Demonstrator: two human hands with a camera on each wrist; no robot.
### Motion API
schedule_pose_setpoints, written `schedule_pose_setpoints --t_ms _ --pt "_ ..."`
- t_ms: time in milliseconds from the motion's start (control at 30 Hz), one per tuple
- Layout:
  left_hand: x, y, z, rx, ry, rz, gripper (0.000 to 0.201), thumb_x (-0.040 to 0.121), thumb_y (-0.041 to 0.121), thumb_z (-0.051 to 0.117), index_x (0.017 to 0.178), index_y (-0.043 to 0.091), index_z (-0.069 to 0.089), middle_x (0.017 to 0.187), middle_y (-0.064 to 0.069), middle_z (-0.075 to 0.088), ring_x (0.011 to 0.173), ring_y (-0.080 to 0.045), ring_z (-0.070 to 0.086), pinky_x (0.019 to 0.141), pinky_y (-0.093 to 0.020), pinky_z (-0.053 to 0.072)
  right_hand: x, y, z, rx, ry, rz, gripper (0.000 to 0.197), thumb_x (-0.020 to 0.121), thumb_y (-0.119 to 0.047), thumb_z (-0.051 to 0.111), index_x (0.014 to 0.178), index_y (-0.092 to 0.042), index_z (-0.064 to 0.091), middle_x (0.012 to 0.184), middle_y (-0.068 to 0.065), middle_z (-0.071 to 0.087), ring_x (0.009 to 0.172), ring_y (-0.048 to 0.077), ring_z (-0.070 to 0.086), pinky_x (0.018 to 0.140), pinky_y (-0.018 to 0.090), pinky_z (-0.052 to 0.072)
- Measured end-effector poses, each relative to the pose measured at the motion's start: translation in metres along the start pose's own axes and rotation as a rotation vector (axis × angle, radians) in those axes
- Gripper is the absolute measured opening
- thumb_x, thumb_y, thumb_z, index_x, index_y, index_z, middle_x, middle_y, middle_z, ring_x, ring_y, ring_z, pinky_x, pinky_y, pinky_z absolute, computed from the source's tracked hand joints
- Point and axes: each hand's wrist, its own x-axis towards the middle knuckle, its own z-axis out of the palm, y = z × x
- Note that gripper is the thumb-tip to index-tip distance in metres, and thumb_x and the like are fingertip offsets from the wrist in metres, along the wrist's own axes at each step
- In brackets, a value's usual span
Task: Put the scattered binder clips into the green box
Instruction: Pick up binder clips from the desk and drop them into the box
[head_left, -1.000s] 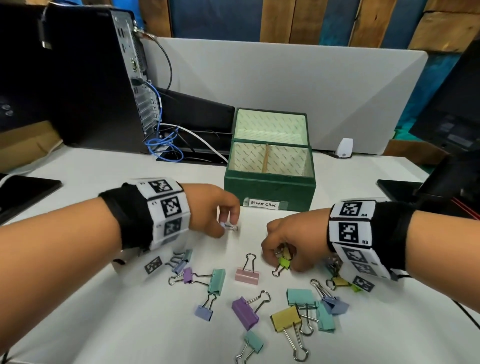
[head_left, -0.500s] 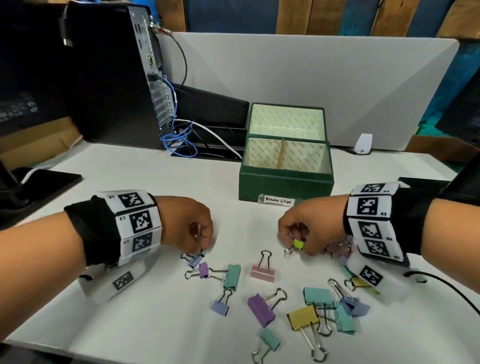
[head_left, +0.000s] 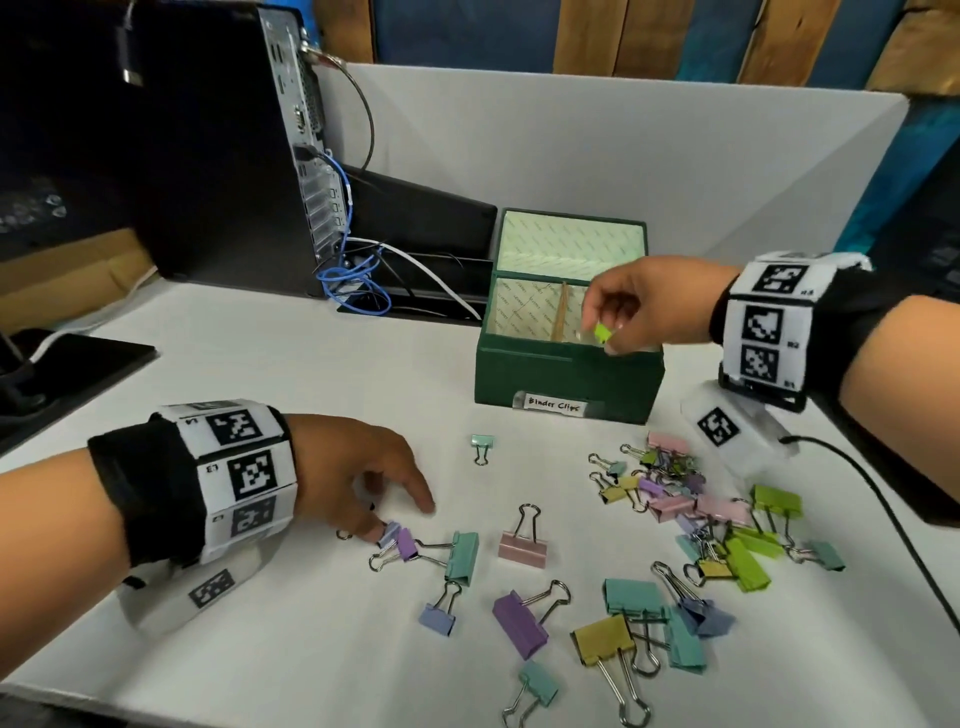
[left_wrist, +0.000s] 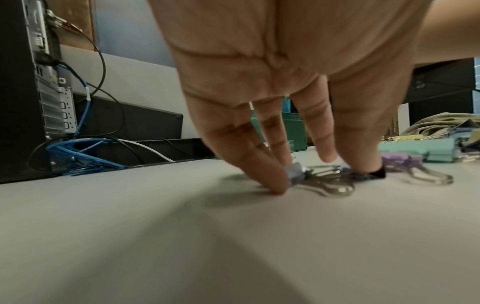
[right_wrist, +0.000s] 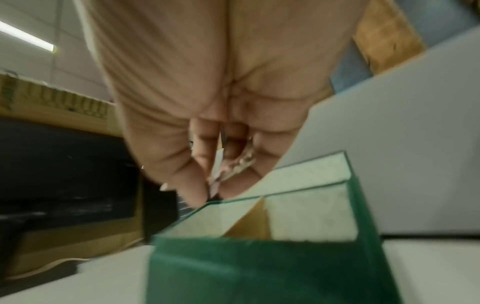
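While the right hand (head_left: 641, 306) pinches a lime clip (head_left: 602, 331) over the green box (head_left: 566, 369)
Left hand (head_left: 358, 473), fingers spread, touches a lavender clip (left_wrist: 294, 173), its wire handles pointing right

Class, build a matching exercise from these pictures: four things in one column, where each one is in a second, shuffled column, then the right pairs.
Things
1. lime-green binder clip
2. small lavender binder clip
3. small teal binder clip
4. white label reading Binder Clips

Places
A. alone on the white table, before the green box
B. pinched by the right hand above the box
C. stuck on the box's front wall
D. on the table under the left hand's fingertips

Pairs: 1-B, 2-D, 3-A, 4-C
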Motion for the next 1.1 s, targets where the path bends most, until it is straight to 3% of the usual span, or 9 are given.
schedule_pose_setpoints --t_ms 100,200,333,467,600,667,800,967,1100 --pt "0.003 0.000 0.001 0.020 0.014 -0.033 0.031 0.081 0.028 0.067 0.107 0.044 0.062 0.103 0.018 0.051 0.094 -0.003 0.056 0.093 -0.025 0.046 0.018 0.010 -0.003 -0.079 0.210 0.039 0.022 0.077 -0.012 0.071 0.088 -0.027 0.059 0.084 -0.007 0.056 0.086 0.018 0.057 0.073 0.026 0.043" --pt "0.005 -0.001 0.003 0.036 0.038 -0.048 0.024 0.084 0.025 0.065 0.106 0.032 0.064 0.100 0.016 0.053 0.099 -0.008 0.057 0.090 -0.022 0.046 0.026 0.019 0.006 -0.109 0.200 0.067 0.027 0.079 -0.023 0.073 0.103 -0.025 0.062 0.109 -0.002 0.057 0.105 0.018 0.058 0.082 0.028 0.046" --pt "0.003 -0.007 0.004 -0.002 0.048 -0.049 0.028 0.081 0.020 0.064 0.100 0.041 0.060 0.108 0.009 0.058 0.100 -0.009 0.058 0.086 -0.018 0.048 0.009 0.011 0.011 -0.148 0.235 -0.049 0.023 0.083 -0.024 0.067 0.104 -0.027 0.061 0.111 -0.005 0.049 0.107 0.015 0.054 0.091 0.033 0.049" --pt "0.000 -0.008 0.004 -0.032 0.048 -0.038 0.044 0.072 0.017 0.069 0.095 0.050 0.053 0.111 0.009 0.054 0.098 -0.008 0.058 0.085 -0.018 0.050 -0.022 -0.004 0.021 -0.244 -0.072 -0.126 0.017 0.085 -0.029 0.064 0.102 -0.030 0.060 0.105 -0.007 0.057 0.099 0.012 0.057 0.087 0.028 0.051" --pt "0.004 -0.005 0.002 0.015 0.037 -0.036 0.033 0.075 0.020 0.071 0.089 0.044 0.052 0.096 0.014 0.049 0.078 0.011 0.052 0.074 -0.006 0.046 -0.039 -0.008 0.043 -0.333 -0.437 -0.088 0.035 0.079 -0.040 0.069 0.112 -0.040 0.057 0.114 -0.013 0.051 0.104 0.008 0.055 0.090 0.027 0.049" --pt "0.008 -0.004 0.002 0.054 0.045 -0.049 0.029 0.076 0.021 0.070 0.082 0.042 0.051 0.089 0.017 0.046 0.072 0.009 0.049 0.065 -0.002 0.040 -0.040 -0.007 0.053 -0.402 -0.488 -0.085 0.045 0.076 -0.045 0.071 0.118 -0.043 0.053 0.121 -0.013 0.047 0.109 0.010 0.052 0.090 0.027 0.047" --pt "0.013 0.001 0.001 0.093 0.052 -0.108 0.021 0.075 0.021 0.070 0.084 0.032 0.054 0.087 0.015 0.048 0.079 -0.003 0.050 0.073 -0.014 0.045 -0.036 -0.004 0.064 -0.489 -0.500 -0.084 0.043 0.079 -0.039 0.069 0.119 -0.039 0.050 0.120 -0.008 0.047 0.099 0.011 0.049 0.075 0.023 0.041" --pt "0.016 0.004 0.000 0.059 0.035 -0.151 0.022 0.071 0.013 0.069 0.081 0.028 0.056 0.084 0.010 0.056 0.072 -0.007 0.052 0.075 -0.026 0.051 -0.031 -0.002 0.070 -0.473 -0.462 -0.100 0.025 0.079 -0.023 0.068 0.098 -0.033 0.055 0.107 -0.007 0.049 0.092 0.014 0.052 0.067 0.023 0.043" --pt "0.017 0.006 -0.001 0.014 0.050 -0.155 0.026 0.071 0.008 0.067 0.077 0.029 0.053 0.076 0.012 0.054 0.065 -0.005 0.052 0.070 -0.024 0.049 -0.027 -0.002 0.072 -0.414 -0.477 -0.069 0.026 0.074 -0.019 0.070 0.085 -0.034 0.053 0.100 -0.004 0.058 0.089 0.020 0.061 0.067 0.031 0.052"
